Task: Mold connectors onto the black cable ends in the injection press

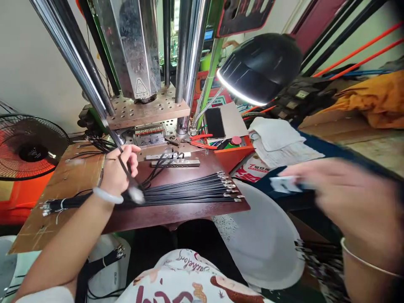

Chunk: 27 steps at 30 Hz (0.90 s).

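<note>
My left hand point(119, 169) is closed around a thin black cable point(126, 170) that ends in a pale blurred tip, held over the brown worktable point(164, 214). Just right of it lies a bundle of black cables point(189, 191) with metal terminals at their right ends. Two metal fixture bars point(175, 160) with several cables laid in them sit behind the bundle. My right hand point(344, 206) is at the right, smeared by motion, near a small white and blue object point(285, 184); its fingers cannot be made out.
A press machine point(139, 63) with steel columns rises behind the table. A lit black lamp point(259, 67) hangs to the right, above an orange tray point(235, 153) with a phone and cutters. A fan point(28, 147) stands at left. White bags point(265, 244) hang beside my lap.
</note>
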Available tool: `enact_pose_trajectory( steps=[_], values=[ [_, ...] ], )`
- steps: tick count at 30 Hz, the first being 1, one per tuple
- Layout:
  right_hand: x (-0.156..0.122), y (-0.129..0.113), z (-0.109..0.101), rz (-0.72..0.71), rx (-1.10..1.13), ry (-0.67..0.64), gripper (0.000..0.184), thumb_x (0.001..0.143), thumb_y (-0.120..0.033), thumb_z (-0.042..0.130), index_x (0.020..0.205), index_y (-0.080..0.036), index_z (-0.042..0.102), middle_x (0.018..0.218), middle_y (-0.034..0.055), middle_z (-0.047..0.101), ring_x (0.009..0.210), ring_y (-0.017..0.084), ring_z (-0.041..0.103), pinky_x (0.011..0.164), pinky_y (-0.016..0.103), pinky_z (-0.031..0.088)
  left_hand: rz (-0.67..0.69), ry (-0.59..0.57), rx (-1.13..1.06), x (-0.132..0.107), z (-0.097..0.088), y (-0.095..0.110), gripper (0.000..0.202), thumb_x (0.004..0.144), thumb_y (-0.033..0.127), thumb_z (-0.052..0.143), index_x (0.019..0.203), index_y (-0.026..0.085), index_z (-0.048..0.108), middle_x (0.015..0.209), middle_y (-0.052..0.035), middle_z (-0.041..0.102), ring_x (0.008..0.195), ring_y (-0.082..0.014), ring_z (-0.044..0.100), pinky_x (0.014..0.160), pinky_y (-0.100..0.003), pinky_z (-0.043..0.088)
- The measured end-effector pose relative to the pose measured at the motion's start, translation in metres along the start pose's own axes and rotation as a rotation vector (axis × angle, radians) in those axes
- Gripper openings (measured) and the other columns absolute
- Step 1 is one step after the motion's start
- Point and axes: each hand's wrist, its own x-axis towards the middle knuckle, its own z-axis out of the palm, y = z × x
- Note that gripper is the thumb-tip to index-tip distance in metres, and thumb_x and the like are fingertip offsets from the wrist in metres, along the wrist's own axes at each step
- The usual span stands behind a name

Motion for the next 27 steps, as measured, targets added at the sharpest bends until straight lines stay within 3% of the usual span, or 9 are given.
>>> enact_pose_trajectory(
  steps=[2, 6, 8, 10, 15, 18, 21, 24, 27],
  values=[
    [-0.007, 0.044, 0.012, 0.112, -0.226, -0.007, 0.026, 0.093, -0.031, 0.048, 0.073, -0.026, 0.064, 0.063, 0.0058, 0.061, 0.069, 0.026, 0.063, 0.062, 0.041, 0.048, -0.179, -0.029, 0.023, 0.027, -0.001, -0.012, 0.028, 0.081, 0.038, 0.069, 0.071, 0.012, 0.065, 0.064, -0.0039, 0.062, 0.057, -0.0120, 0.060, 0.053, -0.021, 0.050],
    [0.034, 0.096, 0.070, 0.125, -0.604, -0.305, 0.021, 0.091, -0.023, 0.047, 0.100, -0.016, 0.064, 0.103, 0.0156, 0.067, 0.095, 0.030, 0.062, 0.082, 0.043, 0.050, -0.779, -0.588, -0.053, 0.045, 0.043, -0.024, 0.041, 0.092, 0.044, 0.052, 0.074, 0.010, 0.065, 0.063, -0.0093, 0.064, 0.059, -0.0169, 0.063, 0.058, -0.028, 0.054],
    [0.058, 0.107, 0.097, 0.019, -0.584, -0.476, 0.023, 0.090, -0.019, 0.047, 0.106, -0.012, 0.063, 0.107, 0.0167, 0.064, 0.100, 0.029, 0.059, 0.087, 0.041, 0.048, -0.759, -0.699, -0.212, 0.035, 0.058, -0.017, 0.036, 0.092, 0.043, 0.054, 0.078, 0.011, 0.063, 0.050, 0.0005, 0.050, 0.041, -0.0095, 0.048, 0.042, -0.019, 0.042],
    [0.074, 0.116, 0.114, -0.067, -0.586, -0.586, 0.020, 0.091, -0.019, 0.046, 0.099, -0.011, 0.063, 0.097, 0.0153, 0.063, 0.092, 0.028, 0.059, 0.084, 0.039, 0.048, -0.500, -0.599, -0.346, 0.022, 0.053, -0.005, 0.027, 0.086, 0.038, 0.065, 0.075, 0.014, 0.058, 0.043, 0.0092, 0.031, 0.032, -0.0038, 0.027, 0.036, -0.014, 0.026],
    [0.093, 0.132, 0.122, -0.198, -0.671, -0.651, 0.023, 0.093, -0.016, 0.041, 0.093, -0.010, 0.063, 0.091, 0.0152, 0.061, 0.086, 0.026, 0.057, 0.081, 0.037, 0.046, 0.129, 0.278, -0.355, 0.043, -0.051, 0.022, 0.032, 0.090, 0.037, 0.061, 0.068, 0.019, 0.045, 0.044, 0.0106, 0.021, 0.033, -0.0047, 0.023, 0.039, -0.015, 0.027],
    [0.085, 0.112, 0.120, -0.161, -0.791, -0.589, 0.026, 0.092, -0.013, 0.039, 0.096, -0.008, 0.064, 0.095, 0.0189, 0.063, 0.090, 0.031, 0.059, 0.080, 0.041, 0.046, -0.223, 0.553, -0.010, 0.064, -0.133, 0.022, 0.036, 0.093, 0.045, 0.051, 0.069, 0.018, 0.049, 0.046, 0.0047, 0.040, 0.041, -0.0101, 0.042, 0.049, -0.022, 0.041],
    [0.044, 0.072, 0.121, -0.129, -0.782, -0.378, 0.040, 0.095, -0.028, 0.042, 0.125, -0.003, 0.053, 0.127, 0.0262, 0.055, 0.118, 0.037, 0.050, 0.095, 0.050, 0.042, -0.507, 0.491, 0.721, 0.046, -0.178, 0.012, 0.038, 0.086, 0.050, 0.058, 0.070, 0.015, 0.057, 0.059, -0.0077, 0.059, 0.061, -0.0217, 0.060, 0.063, -0.032, 0.048],
    [-0.002, 0.041, 0.131, -0.160, -0.687, -0.368, 0.065, 0.097, -0.048, 0.038, 0.145, -0.004, 0.031, 0.147, 0.0240, 0.039, 0.137, 0.035, 0.035, 0.109, 0.054, 0.030, -0.137, 0.195, 1.423, -0.003, -0.190, -0.002, 0.039, 0.089, 0.051, 0.047, 0.088, 0.016, 0.065, 0.088, -0.0116, 0.069, 0.088, -0.0280, 0.063, 0.077, -0.034, 0.047],
    [-0.015, 0.040, 0.144, -0.146, -0.607, -0.466, 0.072, 0.096, -0.056, 0.036, 0.147, -0.007, 0.027, 0.148, 0.0216, 0.038, 0.139, 0.033, 0.033, 0.111, 0.056, 0.027, 0.006, -0.053, 1.686, -0.047, -0.193, -0.013, 0.045, 0.094, 0.046, 0.032, 0.102, 0.018, 0.066, 0.104, -0.0106, 0.069, 0.098, -0.0294, 0.062, 0.083, -0.036, 0.045]
  ],
)
